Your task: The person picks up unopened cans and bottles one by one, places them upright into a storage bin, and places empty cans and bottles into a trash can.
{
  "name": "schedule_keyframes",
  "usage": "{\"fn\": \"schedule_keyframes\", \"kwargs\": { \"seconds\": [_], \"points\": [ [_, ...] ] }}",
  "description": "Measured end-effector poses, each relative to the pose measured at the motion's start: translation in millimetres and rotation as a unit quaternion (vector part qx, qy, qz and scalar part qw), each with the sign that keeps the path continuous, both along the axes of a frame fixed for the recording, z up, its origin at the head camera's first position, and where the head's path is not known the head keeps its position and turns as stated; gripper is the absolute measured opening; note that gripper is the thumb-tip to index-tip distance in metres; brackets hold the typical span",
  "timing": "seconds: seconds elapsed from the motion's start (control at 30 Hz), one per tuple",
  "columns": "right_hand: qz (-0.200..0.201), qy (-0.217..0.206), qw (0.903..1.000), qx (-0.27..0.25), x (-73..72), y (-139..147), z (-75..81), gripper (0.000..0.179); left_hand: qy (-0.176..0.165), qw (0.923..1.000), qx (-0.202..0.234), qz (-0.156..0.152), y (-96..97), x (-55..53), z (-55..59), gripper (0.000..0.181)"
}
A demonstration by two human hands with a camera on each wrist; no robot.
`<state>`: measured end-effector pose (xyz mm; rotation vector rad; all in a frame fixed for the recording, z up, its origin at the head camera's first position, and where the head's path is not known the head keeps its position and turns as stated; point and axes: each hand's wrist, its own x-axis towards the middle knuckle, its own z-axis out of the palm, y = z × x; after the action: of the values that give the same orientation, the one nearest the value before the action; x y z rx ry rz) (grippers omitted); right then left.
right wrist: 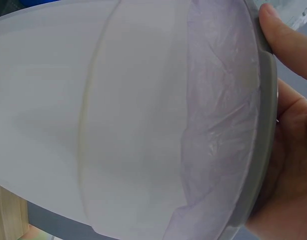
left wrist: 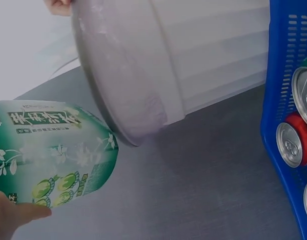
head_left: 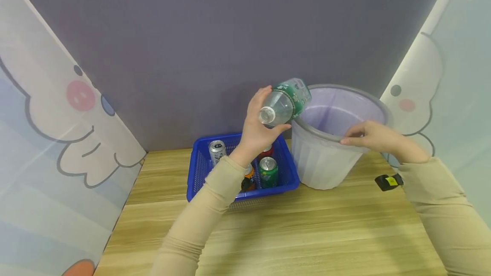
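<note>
My left hand point(head_left: 255, 129) grips a clear plastic bottle point(head_left: 293, 97) with a green label, held tilted in the air by the bin's left rim. Its neck points down toward me and its base points up to the right. The left wrist view shows the label of the bottle point(left wrist: 53, 150) close up, just apart from the bin's rim. With my right hand point(head_left: 374, 137) I hold the grey rim of the white trash bin point(head_left: 322, 161), at its near right side. A thin purple liner point(right wrist: 218, 110) is folded over that rim. The bin's bottom inside is hidden.
A blue basket point(head_left: 193, 173) stands left of the bin, holding several drink cans, among them a green can point(head_left: 268, 173) and a white can point(head_left: 217, 150). My left forearm covers part of it. Behind rises a grey wall point(head_left: 245, 33); the table point(head_left: 307, 229) is wood-patterned.
</note>
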<state>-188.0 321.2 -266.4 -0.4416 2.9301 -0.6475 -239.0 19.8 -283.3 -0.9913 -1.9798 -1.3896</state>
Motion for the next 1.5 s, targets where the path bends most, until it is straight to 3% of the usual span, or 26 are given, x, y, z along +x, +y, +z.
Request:
{"fn": "schedule_keyframes", "kwargs": {
  "seconds": [0.17, 0.4, 0.5, 0.73, 1.07, 1.5],
  "points": [
    [0.004, 0.0, 1.0, -0.003, -1.2, -1, -0.2, 0.017, 0.04, 0.9981, -0.046, -0.009, 10.0, -5.6, 0.2, 0.085],
    [0.001, 0.002, 1.0, 0.001, -2.1, 0, -1.7, 0.018, 0.12, 0.9864, -0.098, -0.054, 21.5, -13.3, -1.4, 0.079],
    [0.0, 0.002, 1.0, 0.003, -2.6, 0, -2.3, 0.018, 0.131, 0.9836, -0.106, -0.063, 24.8, -14.3, -0.7, 0.075],
    [0.007, 0.006, 1.0, 0.003, -4.3, 2, -3.8, 0.017, 0.075, 0.9887, -0.108, -0.071, 28.6, -12.3, -2.5, 0.07],
    [0.009, 0.007, 0.9999, 0.001, -3.2, 2, -2.1, 0.016, 0.0, 0.9955, -0.094, -0.013, 33.6, -10.3, -4.7, 0.068],
    [0.011, 0.005, 0.9999, 0.004, -2.3, 2, -1.3, 0.016, -0.027, 0.9911, -0.124, 0.039, 46.0, -8.3, -0.1, 0.068]
  ]
}}
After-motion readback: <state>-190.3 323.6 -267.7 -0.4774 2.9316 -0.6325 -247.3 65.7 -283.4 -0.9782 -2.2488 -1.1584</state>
